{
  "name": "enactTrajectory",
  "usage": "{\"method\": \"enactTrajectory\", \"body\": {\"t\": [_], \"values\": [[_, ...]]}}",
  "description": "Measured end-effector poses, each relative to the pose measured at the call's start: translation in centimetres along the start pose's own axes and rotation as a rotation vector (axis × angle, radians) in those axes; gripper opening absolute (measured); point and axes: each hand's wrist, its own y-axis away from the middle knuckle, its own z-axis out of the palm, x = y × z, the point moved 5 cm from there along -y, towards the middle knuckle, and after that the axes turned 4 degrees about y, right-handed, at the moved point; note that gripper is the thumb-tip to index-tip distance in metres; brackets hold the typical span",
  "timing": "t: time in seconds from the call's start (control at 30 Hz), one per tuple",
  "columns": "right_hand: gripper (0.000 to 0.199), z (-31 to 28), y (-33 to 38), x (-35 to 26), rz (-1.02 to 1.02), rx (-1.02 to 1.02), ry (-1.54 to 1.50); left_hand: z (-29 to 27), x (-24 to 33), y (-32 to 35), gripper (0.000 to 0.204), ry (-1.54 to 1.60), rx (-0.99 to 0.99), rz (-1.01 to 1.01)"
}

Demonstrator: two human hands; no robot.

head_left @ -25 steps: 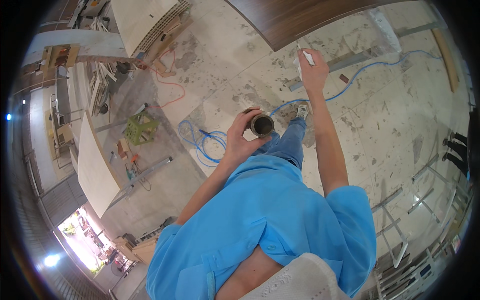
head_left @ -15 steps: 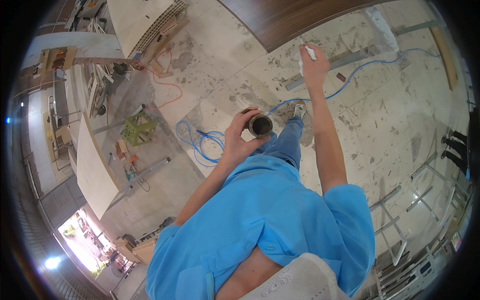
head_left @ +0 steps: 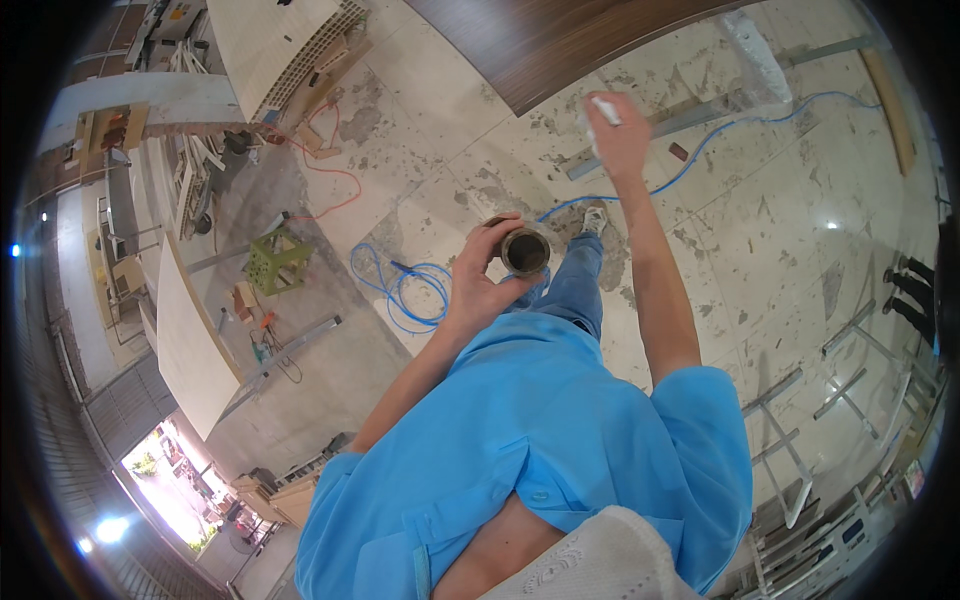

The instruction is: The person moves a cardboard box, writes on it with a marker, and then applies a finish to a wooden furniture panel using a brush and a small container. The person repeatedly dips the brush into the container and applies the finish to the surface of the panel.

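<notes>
The left hand [head_left: 480,275] had its fingers bent around the side of a round dark can [head_left: 525,252], just in front of the blue shirt [head_left: 560,400], maybe so the can sat steady with its open top facing up. The right arm was stretched far out, and the right hand [head_left: 624,142] was near the corner of the brown board [head_left: 580,50]. Its fingers seemed to pinch a crumpled white wad [head_left: 606,110], maybe so it would not drop, but I couldn't tell how tightly.
</notes>
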Motion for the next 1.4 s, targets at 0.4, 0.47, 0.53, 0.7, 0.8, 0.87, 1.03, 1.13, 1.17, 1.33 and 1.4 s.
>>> {"method": "enactTrajectory", "body": {"t": [0.4,0.47,0.53,0.7,0.8,0.87,1.03,1.13,1.17,1.33,1.4], "values": [[0.016,-1.4,-2.3,2.2,-0.023,0.013,-0.012,2.1,2.2,-2.2,0.071,0.014,0.028,0.030],[0.016,-0.6,-2.5,2.1,-0.062,-0.188,-0.016,2.4,2.3,-2.7,0.071,0.015,0.024,0.023],[0.015,-2.1,-3.4,2.7,0.046,0.034,-0.008,2.8,2.4,-3.2,0.071,-0.001,0.018,0.017],[0.015,-3.7,-4.5,3.2,0.142,0.081,-0.034,3.8,2.9,-4.4,0.072,-0.003,0.017,0.026],[0.015,-3.3,-4.2,2.6,0.026,-0.106,-0.029,4.7,3.2,-5.2,0.072,0.014,0.021,0.023],[0.015,-3.0,-4.2,2.2,-0.066,-0.244,-0.058,5.4,3.4,-5.8,0.072,0.027,0.019,0.023],[0.013,-4.4,-4.4,2.8,0.098,-0.039,-0.044,6.9,4.3,-7.1,0.071,0.012,0.029,0.052],[0.013,-2.9,-3.4,1.8,-0.030,-0.170,-0.112,7.7,4.9,-7.5,0.070,0.008,0.033,0.043],[0.012,-2.2,-3.3,1.4,-0.127,-0.290,-0.133,7.9,5.1,-7.6,0.070,0.007,0.035,0.043],[0.015,-5.1,-6.6,5.5,0.211,0.042,-0.056,8.6,5.6,-7.7,0.070,-0.047,0.049,0.038],[0.016,-6.0,-7.2,6.1,0.217,0.081,-0.061,8.8,5.6,-7.6,0.070,-0.045,0.055,0.038]]}}
